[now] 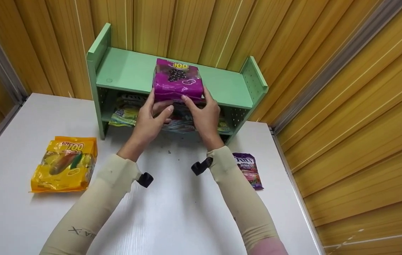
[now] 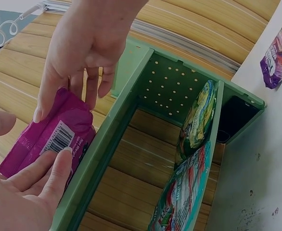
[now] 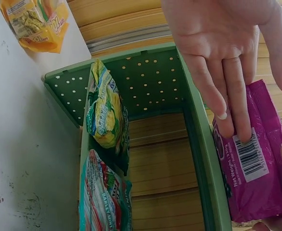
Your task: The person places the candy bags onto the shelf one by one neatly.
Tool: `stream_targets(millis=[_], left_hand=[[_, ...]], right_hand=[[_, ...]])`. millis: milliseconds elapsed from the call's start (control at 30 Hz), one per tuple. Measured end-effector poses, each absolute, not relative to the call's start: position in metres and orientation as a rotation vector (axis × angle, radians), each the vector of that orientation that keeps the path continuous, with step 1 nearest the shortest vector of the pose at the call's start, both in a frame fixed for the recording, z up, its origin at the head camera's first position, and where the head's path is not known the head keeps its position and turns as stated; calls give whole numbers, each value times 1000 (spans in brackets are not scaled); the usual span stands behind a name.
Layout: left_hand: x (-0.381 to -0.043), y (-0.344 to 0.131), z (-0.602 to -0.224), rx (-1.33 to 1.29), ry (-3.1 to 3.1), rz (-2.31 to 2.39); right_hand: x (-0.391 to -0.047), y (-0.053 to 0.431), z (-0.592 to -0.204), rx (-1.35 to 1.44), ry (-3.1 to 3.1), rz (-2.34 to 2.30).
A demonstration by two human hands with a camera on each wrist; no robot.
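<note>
A purple candy bag [image 1: 178, 85] with a grape picture and "100" on its front is at the front edge of the green shelf's top board [image 1: 126, 67]. Whether it rests on the board I cannot tell. My right hand [image 1: 207, 117] pinches its right side, thumb on the near face. From the left, my left hand [image 1: 148, 122] supports it with extended fingers, thumb held away from the bag. In the right wrist view, these left fingers [image 3: 235, 98] lie against the barcode side. The right hand [image 2: 88, 53] shows at the top of the left wrist view.
On the lower board lie a yellow-green candy bag [image 3: 102, 113] and a barley mint bag [image 3: 107, 197]. An orange candy bag [image 1: 68, 164] lies on the white table [image 1: 158, 219] at left, a small purple Fox's bag [image 1: 250, 171] at right. Wood-patterned walls [image 1: 356, 124] stand behind and beside.
</note>
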State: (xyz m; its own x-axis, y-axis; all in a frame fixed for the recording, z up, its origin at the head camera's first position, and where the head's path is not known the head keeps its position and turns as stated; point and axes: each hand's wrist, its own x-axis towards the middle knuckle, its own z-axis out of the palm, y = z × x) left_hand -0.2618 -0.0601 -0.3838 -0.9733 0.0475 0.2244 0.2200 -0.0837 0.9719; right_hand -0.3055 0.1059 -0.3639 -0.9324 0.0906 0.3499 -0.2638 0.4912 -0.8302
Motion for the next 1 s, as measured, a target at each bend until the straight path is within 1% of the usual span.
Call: stream_targets(millis=[167,500,1000], left_hand=[[-263,-67,-385,-301,-2057,-2198],[-266,-80,-384,-270,-2045,-2200],[-266,-104,-380,-190,-2034,-2214]], right_hand=[[-306,105,-362,174,-2487,1375],[-309,95,-359,301,-2559,1521],[-318,73,-353,321,-2699,1521]])
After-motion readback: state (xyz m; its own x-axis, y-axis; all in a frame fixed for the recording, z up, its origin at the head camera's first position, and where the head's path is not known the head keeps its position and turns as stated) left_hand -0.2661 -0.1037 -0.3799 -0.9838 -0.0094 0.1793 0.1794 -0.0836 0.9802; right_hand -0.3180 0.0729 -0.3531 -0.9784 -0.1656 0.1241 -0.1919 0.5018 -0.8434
